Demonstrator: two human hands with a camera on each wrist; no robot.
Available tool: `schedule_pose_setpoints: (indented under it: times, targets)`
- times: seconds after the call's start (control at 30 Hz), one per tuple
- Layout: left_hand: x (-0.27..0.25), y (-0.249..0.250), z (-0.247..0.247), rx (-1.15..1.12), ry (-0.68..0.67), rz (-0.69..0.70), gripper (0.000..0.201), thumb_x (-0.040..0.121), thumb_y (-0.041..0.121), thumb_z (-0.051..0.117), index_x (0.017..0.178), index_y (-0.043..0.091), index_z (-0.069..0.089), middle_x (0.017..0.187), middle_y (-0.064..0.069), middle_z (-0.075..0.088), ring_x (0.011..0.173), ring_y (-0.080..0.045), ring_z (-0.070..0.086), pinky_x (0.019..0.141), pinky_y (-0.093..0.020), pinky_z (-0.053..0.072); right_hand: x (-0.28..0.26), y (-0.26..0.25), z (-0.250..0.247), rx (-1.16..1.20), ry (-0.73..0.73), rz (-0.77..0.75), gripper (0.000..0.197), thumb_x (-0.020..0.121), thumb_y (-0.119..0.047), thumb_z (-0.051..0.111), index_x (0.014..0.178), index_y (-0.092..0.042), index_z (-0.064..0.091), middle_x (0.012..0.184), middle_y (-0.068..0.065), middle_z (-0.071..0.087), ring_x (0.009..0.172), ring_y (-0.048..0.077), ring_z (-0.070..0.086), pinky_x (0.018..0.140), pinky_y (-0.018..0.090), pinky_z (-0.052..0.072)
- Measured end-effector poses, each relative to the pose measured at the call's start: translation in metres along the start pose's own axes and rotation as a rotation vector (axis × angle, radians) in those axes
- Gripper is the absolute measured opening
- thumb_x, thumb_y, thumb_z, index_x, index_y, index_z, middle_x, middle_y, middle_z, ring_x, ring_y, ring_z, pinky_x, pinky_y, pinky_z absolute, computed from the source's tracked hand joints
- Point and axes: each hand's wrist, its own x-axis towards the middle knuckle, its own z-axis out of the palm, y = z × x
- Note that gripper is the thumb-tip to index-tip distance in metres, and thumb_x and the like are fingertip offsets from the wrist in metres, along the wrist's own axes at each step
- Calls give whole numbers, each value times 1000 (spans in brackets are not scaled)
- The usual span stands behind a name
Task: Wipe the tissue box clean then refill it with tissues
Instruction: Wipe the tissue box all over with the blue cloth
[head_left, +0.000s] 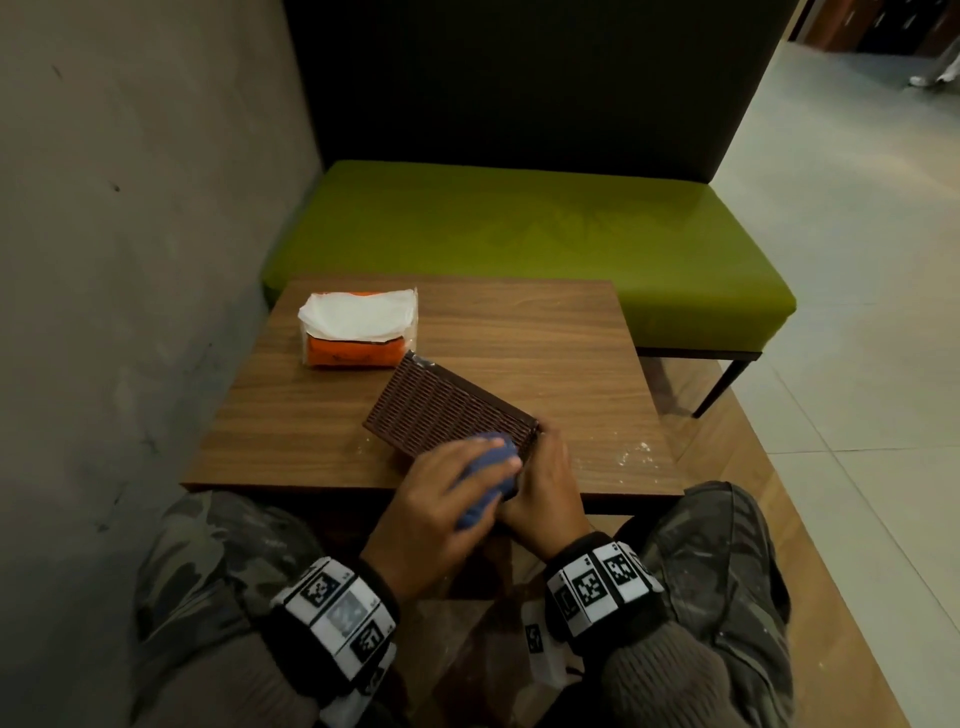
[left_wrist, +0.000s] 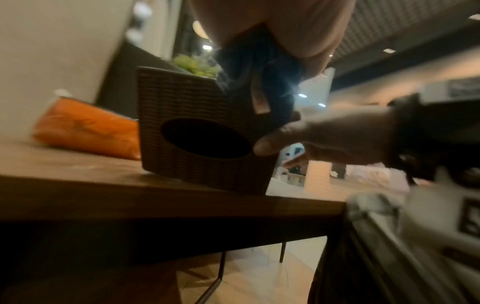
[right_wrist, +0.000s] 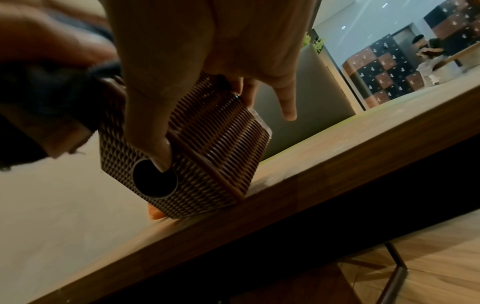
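A brown woven tissue box (head_left: 447, 410) stands tipped on its side near the front edge of the wooden table (head_left: 519, 322). Its oval opening (left_wrist: 205, 137) faces me and looks dark inside. My left hand (head_left: 441, 499) grips a blue cloth (head_left: 488, 473) and presses it on the box's near upper face. My right hand (head_left: 545, 483) grips the box's right end, with the thumb (right_wrist: 161, 152) at the rim of the opening. An orange tissue pack (head_left: 358, 327), with white tissues showing on top, lies at the table's back left, apart from the box.
A grey wall runs along the left of the table. A green bench (head_left: 519, 234) with a dark backrest stands behind it. White specks (head_left: 634, 452) lie on the table's front right. My knees flank the front edge, and tiled floor is to the right.
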Motion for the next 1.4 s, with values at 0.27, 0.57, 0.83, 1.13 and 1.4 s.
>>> schedule_pose_setpoints:
  times: [0.27,0.57,0.83,1.13,1.4]
  targets:
    - [50,-15,-1,10,109,-172,39,84,21,57,122,18,59,123,-4,59,116,-17,50,98,-36,43,1,1,2,-7,14,3,106,48,-27,88,135,-1,34,125,11,46,116,23,45,100,40,42]
    - [64,-61,-19,53,240,-362,39,83,8,65,121,14,60,119,-7,61,110,-20,54,96,-26,41,0,0,-4,12,-14,53,107,48,-27,90,136,-8,32,127,4,42,116,10,37,103,30,36]
    - [50,-43,-19,103,13,-122,46,79,9,68,124,15,59,122,-8,58,112,-19,51,98,-24,38,-2,1,-4,-9,12,37,108,46,-28,89,136,-6,33,127,5,44,118,14,40,103,36,38]
    - [47,-39,-9,94,190,-288,38,82,12,64,120,16,60,122,-6,59,113,-21,52,98,-28,40,-2,-5,-7,-48,1,69,109,51,-33,88,140,-8,30,133,5,44,124,19,41,108,40,35]
    - [13,-13,-3,30,-71,204,45,86,19,62,129,19,51,134,-4,49,122,-17,48,100,-34,41,-5,1,-1,-64,-40,45,92,64,-30,82,140,-8,35,139,11,43,130,26,41,112,49,29]
